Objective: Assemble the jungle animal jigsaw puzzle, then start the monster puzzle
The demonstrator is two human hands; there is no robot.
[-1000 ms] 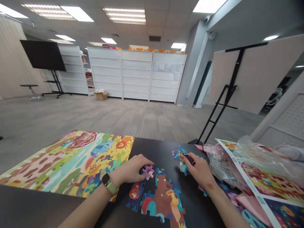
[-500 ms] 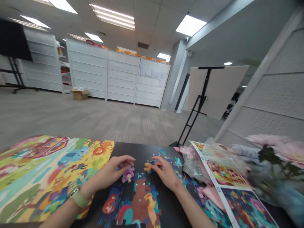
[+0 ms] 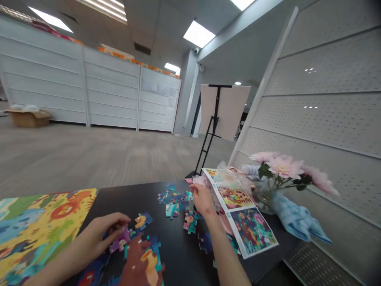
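The single view comes from a camera on the person's head, set above the near side of the black tabletop (image 3: 178, 258) and facing forward and down. It sits close to the left hand (image 3: 107, 234) and right hand (image 3: 204, 200), both in the lower part of the frame; the bottom edge crops the joined jigsaw section (image 3: 137, 260). Its wide field reaches across the carpeted floor (image 3: 133, 159) to distant white shelving (image 3: 110, 91), with a perforated panel (image 3: 321, 87) filling the right side. The camera seems slightly rolled, though lens stretch makes that uncertain.
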